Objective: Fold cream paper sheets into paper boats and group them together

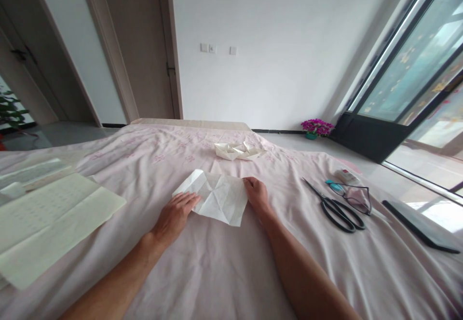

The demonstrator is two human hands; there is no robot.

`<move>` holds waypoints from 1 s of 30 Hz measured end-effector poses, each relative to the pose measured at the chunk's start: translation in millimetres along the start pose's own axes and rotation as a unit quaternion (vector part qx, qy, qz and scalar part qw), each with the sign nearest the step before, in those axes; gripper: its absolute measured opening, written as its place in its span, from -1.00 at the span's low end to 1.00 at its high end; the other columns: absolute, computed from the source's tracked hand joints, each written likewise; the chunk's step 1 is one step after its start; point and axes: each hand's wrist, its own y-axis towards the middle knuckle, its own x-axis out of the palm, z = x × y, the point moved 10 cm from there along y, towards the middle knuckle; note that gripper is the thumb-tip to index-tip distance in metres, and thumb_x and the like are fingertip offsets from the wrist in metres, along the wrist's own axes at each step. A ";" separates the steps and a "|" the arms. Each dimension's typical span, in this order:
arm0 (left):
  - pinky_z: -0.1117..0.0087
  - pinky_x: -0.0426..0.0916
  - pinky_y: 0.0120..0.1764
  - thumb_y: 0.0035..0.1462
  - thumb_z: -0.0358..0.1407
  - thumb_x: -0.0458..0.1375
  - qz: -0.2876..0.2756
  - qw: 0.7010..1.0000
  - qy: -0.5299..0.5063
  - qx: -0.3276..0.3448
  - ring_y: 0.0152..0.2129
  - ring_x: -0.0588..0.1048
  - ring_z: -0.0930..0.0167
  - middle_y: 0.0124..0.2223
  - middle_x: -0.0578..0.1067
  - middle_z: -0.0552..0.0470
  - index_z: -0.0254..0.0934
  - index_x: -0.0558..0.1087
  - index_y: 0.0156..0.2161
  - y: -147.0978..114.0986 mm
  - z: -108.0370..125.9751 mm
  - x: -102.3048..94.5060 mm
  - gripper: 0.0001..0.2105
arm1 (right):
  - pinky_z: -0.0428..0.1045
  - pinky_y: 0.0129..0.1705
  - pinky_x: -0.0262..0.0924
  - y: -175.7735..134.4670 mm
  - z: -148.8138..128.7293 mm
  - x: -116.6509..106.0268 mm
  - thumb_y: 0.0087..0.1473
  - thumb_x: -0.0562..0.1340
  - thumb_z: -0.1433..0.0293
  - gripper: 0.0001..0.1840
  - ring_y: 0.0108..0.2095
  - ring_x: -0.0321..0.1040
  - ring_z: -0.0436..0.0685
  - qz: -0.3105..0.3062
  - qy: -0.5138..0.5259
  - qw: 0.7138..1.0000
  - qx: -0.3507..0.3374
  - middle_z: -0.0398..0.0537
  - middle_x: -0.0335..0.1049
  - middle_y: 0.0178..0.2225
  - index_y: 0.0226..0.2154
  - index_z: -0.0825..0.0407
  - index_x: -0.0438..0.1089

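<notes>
A creased white sheet of paper [220, 197] lies in front of me on the pink cloth, with fold lines crossing near its middle. My left hand [177, 211] rests on its left edge, fingers stretched out flat over the paper. At the upper right corner, my right hand [257, 194] pinches the sheet between thumb and curled fingers. Just beyond the sheet sits a folded paper boat [238, 151], touched by neither hand.
Black-handled scissors [336, 206], glasses [358, 198], a small white box [347, 176] and a dark flat device [421, 226] lie to the right. Larger sheets with faint writing [61, 214] spread at the left. The pink cloth [217, 272] is wrinkled.
</notes>
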 end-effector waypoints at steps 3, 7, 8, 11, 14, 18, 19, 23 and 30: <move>0.16 0.29 0.11 0.16 -0.50 -0.06 -0.027 1.000 -0.004 0.015 0.03 0.42 0.28 0.06 0.49 -0.08 -0.27 0.43 0.06 -0.9 16.4 -1.1 -0.59 | -0.05 -0.20 0.15 -2.0 2.3 -1.2 0.16 0.05 0.24 -0.66 -0.20 0.39 0.14 -0.033 -0.137 0.990 0.015 -0.07 0.51 -0.24 -0.20 -0.06 0.50; 0.20 0.28 0.09 0.15 -0.43 0.01 -0.069 0.997 -0.039 0.002 0.05 0.39 0.28 0.09 0.46 0.00 -0.16 0.45 0.02 3.4 33.5 -8.7 -0.64 | -0.04 -0.18 0.14 -5.1 -5.4 -6.6 0.15 0.07 0.33 -0.69 -0.15 0.36 0.15 -0.056 -0.227 0.972 -0.003 -0.03 0.48 -0.17 -0.18 -0.06 0.50; 0.21 0.29 0.07 0.17 -0.37 0.00 -0.077 0.996 -0.053 -0.011 0.04 0.40 0.29 0.07 0.47 0.02 -0.13 0.47 -0.01 6.5 33.7 -10.0 -0.67 | -0.02 -0.13 0.14 -6.3 -13.7 -9.7 0.14 0.08 0.36 -0.69 -0.11 0.34 0.17 -0.042 -0.241 0.969 -0.019 0.00 0.46 -0.14 -0.15 -0.04 0.49; 0.31 0.33 -0.03 0.24 -0.28 -0.05 -0.089 0.989 -0.090 -0.077 -0.10 0.47 0.35 -0.08 0.54 0.03 -0.14 0.51 -0.16 20.4 22.5 -5.9 -0.73 | 0.07 0.05 0.08 -18.5 -59.5 -9.8 0.16 0.06 0.43 -0.61 0.04 0.20 0.24 0.014 -0.230 0.967 -0.112 0.09 0.36 0.00 0.01 0.03 0.40; 0.35 0.34 -0.08 0.19 -0.31 0.01 -0.102 0.982 -0.108 -0.112 -0.18 0.48 0.35 -0.16 0.53 -0.02 -0.21 0.49 -0.22 36.9 12.5 13.9 -0.80 | 0.05 0.12 0.07 -47.4 -109.3 24.7 0.25 -0.02 0.38 -0.58 0.09 0.17 0.16 -0.052 -0.098 0.969 -0.221 0.06 0.30 0.08 0.11 0.05 0.28; 0.32 0.27 0.03 0.24 -0.34 -0.11 -0.098 0.989 -0.059 -0.091 -0.06 0.43 0.32 -0.04 0.49 -0.15 -0.32 0.41 -0.01 52.1 14.9 43.2 -0.67 | 0.02 0.20 0.03 -79.6 -123.4 75.4 0.32 -0.14 0.20 -0.45 0.21 0.07 0.08 -0.173 -0.015 0.954 -0.243 0.09 0.14 0.21 0.26 0.10 0.01; 0.33 0.23 0.09 0.26 -0.33 -0.13 -0.099 0.990 -0.057 -0.088 0.02 0.38 0.33 0.05 0.44 -0.17 -0.34 0.35 0.08 53.2 16.0 49.8 -0.64 | 0.04 0.23 -0.03 -81.7 -117.3 82.8 0.32 -0.15 0.17 -0.41 0.25 0.00 0.09 -0.184 -0.037 0.953 -0.237 0.10 0.06 0.25 0.28 0.11 -0.04; 0.16 0.02 0.23 0.26 -0.27 -0.12 -0.108 0.989 -0.043 -0.092 0.24 0.12 0.22 0.29 0.17 -0.18 -0.33 0.15 0.25 54.0 10.5 67.2 -0.53 | 0.13 0.30 -0.22 -72.8 -82.9 91.7 0.32 -0.19 0.15 -0.37 0.31 -0.16 0.15 -0.191 -0.178 0.942 -0.209 0.10 -0.06 0.30 0.30 0.16 -0.07; 0.06 -0.07 0.23 0.26 -0.04 -0.17 -0.140 0.975 0.047 -0.165 0.29 -0.01 0.18 0.35 0.06 -0.09 -0.20 0.10 0.28 67.1 -41.1 82.4 -0.45 | 0.14 0.32 -0.36 -50.9 -49.2 80.7 0.29 -0.21 0.07 -0.30 0.34 -0.32 0.18 -0.166 -0.320 0.918 -0.164 0.06 -0.22 0.34 0.30 0.17 -0.07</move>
